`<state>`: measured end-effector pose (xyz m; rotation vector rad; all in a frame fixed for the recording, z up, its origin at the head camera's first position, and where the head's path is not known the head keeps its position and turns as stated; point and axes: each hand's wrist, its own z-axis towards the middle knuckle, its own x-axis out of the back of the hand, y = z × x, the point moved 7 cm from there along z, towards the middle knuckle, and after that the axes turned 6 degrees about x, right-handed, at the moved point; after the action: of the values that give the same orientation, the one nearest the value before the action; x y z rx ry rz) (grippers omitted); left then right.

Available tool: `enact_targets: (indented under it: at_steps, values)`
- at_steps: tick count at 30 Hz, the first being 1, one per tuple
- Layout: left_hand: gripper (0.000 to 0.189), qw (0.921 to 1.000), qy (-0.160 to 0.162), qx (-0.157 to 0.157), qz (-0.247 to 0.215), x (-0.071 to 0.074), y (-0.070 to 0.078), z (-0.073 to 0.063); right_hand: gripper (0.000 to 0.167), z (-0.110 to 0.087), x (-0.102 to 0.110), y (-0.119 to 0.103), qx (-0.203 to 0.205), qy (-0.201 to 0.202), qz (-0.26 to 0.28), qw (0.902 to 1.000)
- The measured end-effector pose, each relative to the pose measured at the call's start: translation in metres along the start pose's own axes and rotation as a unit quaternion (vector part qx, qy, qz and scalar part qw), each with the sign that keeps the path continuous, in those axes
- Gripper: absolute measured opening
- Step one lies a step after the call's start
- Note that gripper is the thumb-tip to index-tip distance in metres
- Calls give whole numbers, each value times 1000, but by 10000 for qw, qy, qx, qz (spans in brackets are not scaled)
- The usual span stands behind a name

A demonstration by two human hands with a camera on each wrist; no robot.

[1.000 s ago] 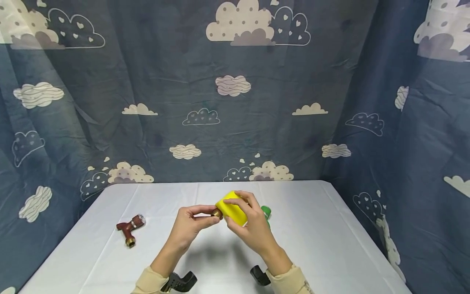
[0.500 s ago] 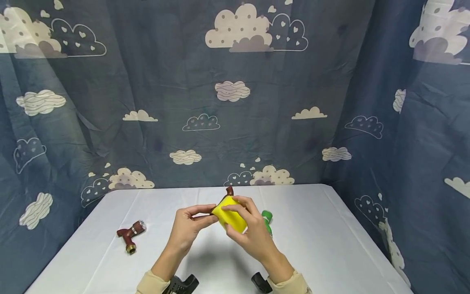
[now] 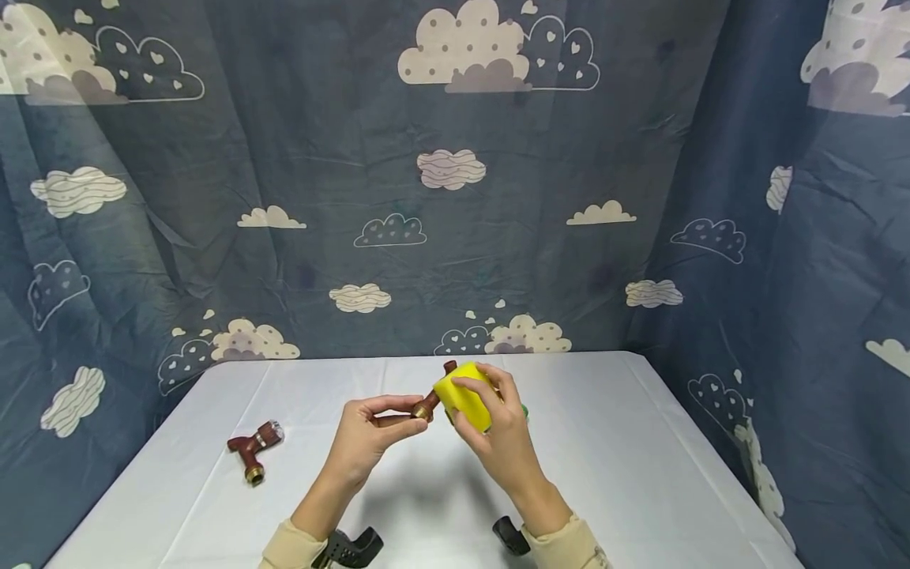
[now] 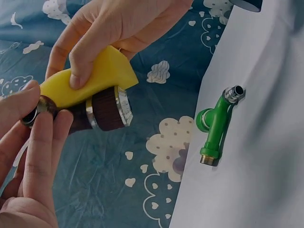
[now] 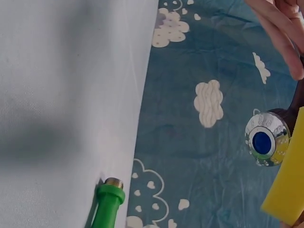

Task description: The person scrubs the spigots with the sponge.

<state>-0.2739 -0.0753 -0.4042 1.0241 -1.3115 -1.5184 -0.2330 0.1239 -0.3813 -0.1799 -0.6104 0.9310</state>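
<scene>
Above the white table (image 3: 626, 458), near its middle, I hold a brown tap (image 3: 433, 400) in the air, my left hand (image 3: 362, 435) pinching its brass end (image 3: 423, 411) between thumb and fingers. My right hand (image 3: 506, 442) grips a yellow sponge (image 3: 464, 401), also between thumb and fingers, and from the left wrist the sponge lies along the tap's body, seemingly touching it. The tap's silver end (image 4: 124, 107) shows uncovered just beneath the sponge's edge. I judge the step in hand to be wiping that body down. Next, I think, the move calls for a steady left pinch while the right slides the sponge along, then a turn of the tap to bring round the side I cannot see. On the table lie another brown tap (image 3: 254, 452), well off to my left, and a green tap (image 4: 216, 126), mostly hidden behind my right hand in the head view
</scene>
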Motion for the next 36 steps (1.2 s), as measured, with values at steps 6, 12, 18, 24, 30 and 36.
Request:
enact_targets:
  at_steps: [6,12,18,24,30,36]
  values:
    - [46,9993,-317,-24,185,-3,1,0,45,1,8,12,-435,247,22,9987]
    - [46,9977,-616,-70,263,-3,-1,-1,44,1,11,16,-707,367,109,9968]
    - [43,9966,-750,-211,278,-2,0,0,41,5,15,15,-935,559,246,9937]
    - [44,9963,-761,-209,335,-4,1,0,42,5,16,11,-952,593,297,9932]
    - [44,9972,-685,-171,257,-6,2,0,43,2,11,6,-832,526,322,9946]
    - [44,9988,-456,-97,153,-6,1,1,43,2,-2,-7,-500,158,372,9979]
